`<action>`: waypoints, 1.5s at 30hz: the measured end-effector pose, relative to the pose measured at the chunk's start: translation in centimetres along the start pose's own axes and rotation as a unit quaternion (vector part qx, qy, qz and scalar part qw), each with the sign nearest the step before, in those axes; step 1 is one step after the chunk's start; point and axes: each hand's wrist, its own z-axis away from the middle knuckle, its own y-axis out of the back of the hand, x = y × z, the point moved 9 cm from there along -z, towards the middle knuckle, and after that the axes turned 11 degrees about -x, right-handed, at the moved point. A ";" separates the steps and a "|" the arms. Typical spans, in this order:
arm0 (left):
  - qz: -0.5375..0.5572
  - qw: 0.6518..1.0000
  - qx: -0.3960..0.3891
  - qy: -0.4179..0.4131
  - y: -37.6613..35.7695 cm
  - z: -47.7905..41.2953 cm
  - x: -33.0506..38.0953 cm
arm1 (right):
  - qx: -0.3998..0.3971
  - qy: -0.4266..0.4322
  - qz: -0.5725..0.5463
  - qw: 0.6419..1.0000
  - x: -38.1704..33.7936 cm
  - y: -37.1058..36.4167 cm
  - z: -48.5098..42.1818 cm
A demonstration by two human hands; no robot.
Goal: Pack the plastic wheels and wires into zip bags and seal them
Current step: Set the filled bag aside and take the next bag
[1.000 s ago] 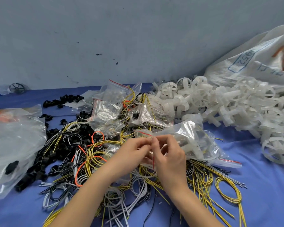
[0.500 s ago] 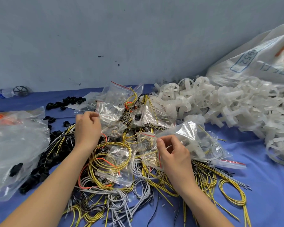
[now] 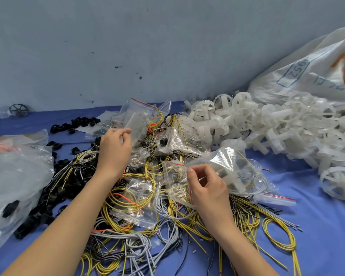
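Item: zip bag (image 3: 223,172), clear film with a red seal stripe, part-filled with a white plastic wheel and coiled wires. It is lying at centre right of the frame, on top of the wire heap (image 3: 167,212), and its mouth edge is being pinched by the right hand (image 3: 206,186). The thumb and forefinger are being pressed together on the film near the red stripe, with the other fingers curled loosely.

Left hand (image 3: 114,148): being held above the pile of loose zip bags (image 3: 141,118) at upper centre, fingers half-curled and slightly parted. Nothing is clearly being gripped; whether film is being touched cannot be told.

Stock: white plastic wheels (image 3: 267,124) are being kept heaped at upper right, spilling from a woven sack (image 3: 307,76). Black plastic parts (image 3: 74,124) are lying at upper left.

Handling, as judged: the bag is likely light, limp and slippery, so it is best taken at the stiffer seal strip with both hands. The wheel inside is probably rigid; the wires are springy and may be pushing out through the mouth during sealing.
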 end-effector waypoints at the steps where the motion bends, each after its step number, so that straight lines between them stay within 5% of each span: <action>1: 0.025 0.999 0.028 -0.020 0.7 0.4 1.0 | 0.000 0.000 0.003 1.000 0.0 0.0 0.0; 6: 0.183 0.976 0.090 -0.081 4.1 2.6 5.1 | -0.005 0.011 0.018 1.000 -0.4 -0.1 0.2; 12: 0.419 0.907 -0.006 -0.052 3.3 6.1 7.8 | -0.033 0.058 -0.002 0.998 -2.0 -0.4 0.7; 15: 0.504 0.863 -0.033 -0.026 1.7 7.3 8.5 | -0.141 0.066 -0.162 0.974 -2.9 -2.1 0.9; 19: 0.559 0.829 0.005 0.017 0.3 8.0 8.2 | -0.229 -0.039 -0.448 0.863 -2.9 -4.9 1.3; 26: 0.621 0.782 0.024 0.054 -0.7 8.2 6.1 | -0.182 -0.094 -0.463 0.862 -1.1 -5.5 1.7; 32: 0.560 0.794 -0.220 0.086 -4.9 11.1 4.3 | -0.143 -0.076 -0.435 0.886 -0.8 -3.8 0.8; 34: 0.493 0.823 -0.273 0.073 -5.9 12.0 4.6 | -0.139 -0.077 -0.418 0.894 -0.4 -3.5 0.7; 38: 0.382 0.879 -0.280 0.055 -6.3 12.5 4.6 | -0.146 -0.075 -0.374 0.913 0.1 -3.1 0.7; 45: 0.357 0.899 -0.251 0.036 -6.3 12.6 4.5 | -0.187 -0.042 -0.368 0.910 -1.1 -3.2 0.9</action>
